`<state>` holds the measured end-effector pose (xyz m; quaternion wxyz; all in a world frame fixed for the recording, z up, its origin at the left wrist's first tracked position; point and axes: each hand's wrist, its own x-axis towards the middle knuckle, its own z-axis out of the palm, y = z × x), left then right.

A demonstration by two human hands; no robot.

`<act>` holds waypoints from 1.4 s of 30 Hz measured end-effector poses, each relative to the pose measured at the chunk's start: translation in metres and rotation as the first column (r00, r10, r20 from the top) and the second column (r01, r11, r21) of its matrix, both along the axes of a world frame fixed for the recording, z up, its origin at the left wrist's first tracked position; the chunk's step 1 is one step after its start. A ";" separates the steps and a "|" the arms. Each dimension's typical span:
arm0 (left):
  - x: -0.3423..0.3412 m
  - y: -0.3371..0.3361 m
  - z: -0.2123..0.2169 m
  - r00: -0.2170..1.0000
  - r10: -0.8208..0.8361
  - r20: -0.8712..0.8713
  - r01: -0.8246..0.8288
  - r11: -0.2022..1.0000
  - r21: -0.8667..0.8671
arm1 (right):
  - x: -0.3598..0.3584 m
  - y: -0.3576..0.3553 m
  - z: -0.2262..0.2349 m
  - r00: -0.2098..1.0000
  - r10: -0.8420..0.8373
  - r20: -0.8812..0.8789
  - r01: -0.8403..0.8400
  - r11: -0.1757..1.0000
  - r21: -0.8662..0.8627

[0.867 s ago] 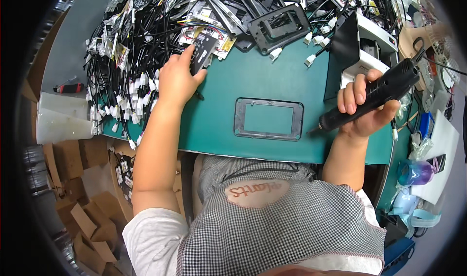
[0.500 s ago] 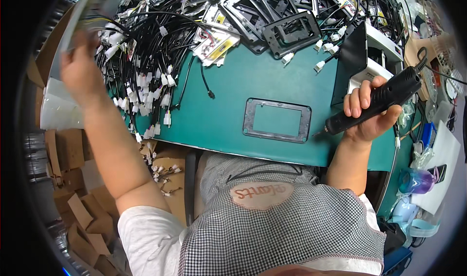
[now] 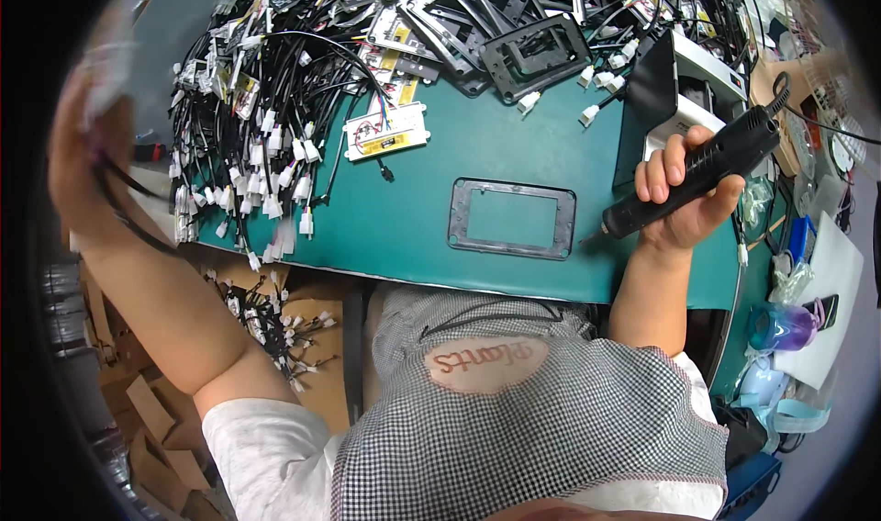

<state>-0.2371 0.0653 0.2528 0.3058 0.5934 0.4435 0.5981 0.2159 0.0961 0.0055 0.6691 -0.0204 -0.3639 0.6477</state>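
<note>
My right hand (image 3: pixel 684 200) grips a black electric screwdriver (image 3: pixel 707 168), its tip pointing down-left just off the right edge of a grey rectangular frame (image 3: pixel 511 218) that lies flat on the green table (image 3: pixel 413 218). My left hand (image 3: pixel 87 154) is raised far out to the left, off the table, closed on a thin black cable (image 3: pixel 124 213) that trails below it; the hand is blurred. A small white circuit board (image 3: pixel 385 131) with coloured wires lies on the table left of the frame.
A big heap of black cables with white plugs (image 3: pixel 257 99) covers the table's left side. Black plastic frames (image 3: pixel 532 48) are stacked at the back. A black and white box (image 3: pixel 674 89) stands by the right hand. Cardboard boxes (image 3: pixel 138 402) sit on the floor left.
My left hand left the cable heap on the table and swung far out to the left, taking a black cable with it. The right hand with the screwdriver has stayed in place.
</note>
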 end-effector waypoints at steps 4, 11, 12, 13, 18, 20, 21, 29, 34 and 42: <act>0.102 -0.004 -0.111 0.933 -0.269 -0.238 0.173 0.917 -0.361 | 0.003 -0.002 0.005 1.000 -0.005 -0.004 0.005 1.000 0.006; 0.176 -0.025 -0.237 0.555 -0.472 -0.685 0.055 0.843 -0.535 | 0.013 -0.010 0.008 0.994 -0.081 0.075 0.071 0.990 0.120; 0.178 -0.024 -0.238 0.541 -0.482 -0.690 0.074 0.844 -0.532 | 0.014 -0.014 0.012 0.990 -0.117 0.077 0.107 0.986 0.124; 0.179 -0.024 -0.238 0.527 -0.490 -0.694 0.090 0.845 -0.528 | 0.017 -0.016 0.014 0.985 -0.143 0.093 0.129 0.981 0.143; 0.176 -0.023 -0.243 0.441 -0.277 -0.853 0.133 0.961 -0.244 | 0.033 -0.024 0.023 0.967 -0.223 0.127 0.191 0.956 0.223; 0.177 -0.023 -0.242 0.407 -0.229 -0.884 0.206 0.966 -0.155 | 0.038 -0.027 0.025 0.964 -0.234 0.128 0.199 0.950 0.240; 0.177 -0.022 -0.241 0.393 -0.199 -0.898 0.241 0.964 -0.109 | 0.040 -0.028 0.027 0.961 -0.240 0.134 0.203 0.948 0.244; 0.199 -0.025 -0.251 0.471 -0.083 -0.878 0.249 0.967 0.042 | 0.048 -0.030 0.031 0.952 -0.258 0.163 0.201 0.931 0.303; 0.209 -0.032 -0.268 0.357 -0.018 -0.934 0.173 0.984 0.047 | 0.049 -0.027 0.029 0.949 -0.257 0.183 0.192 0.930 0.313; 0.198 -0.015 -0.273 0.387 -0.189 -0.903 0.272 0.959 -0.084 | 0.055 -0.029 0.035 0.921 -0.352 0.164 0.286 0.900 0.328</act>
